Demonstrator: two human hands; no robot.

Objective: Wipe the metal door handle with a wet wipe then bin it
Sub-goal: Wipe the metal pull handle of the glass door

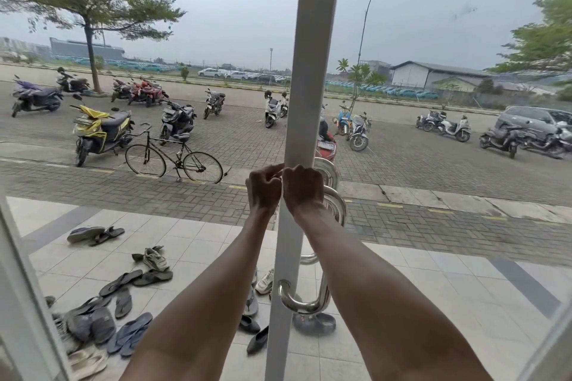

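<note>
The metal door handle (322, 297) is a curved chrome tube on the white door frame (312, 71), running from about hand height down to a U-bend. My left hand (264, 190) and my right hand (303, 187) are raised side by side in front of the frame, at the handle's top end. Both show their backs to me, with fingers curled in and knuckles touching. My right hand covers the upper bend of the handle. No wet wipe shows, and the palms and fingertips are hidden.
The door is glass, with another white frame (28, 303) at the left edge. Outside, several sandals and shoes (123, 303) lie on the tiled porch. Beyond it are a bicycle (173, 158) and several parked scooters on a paved lot. No bin is in view.
</note>
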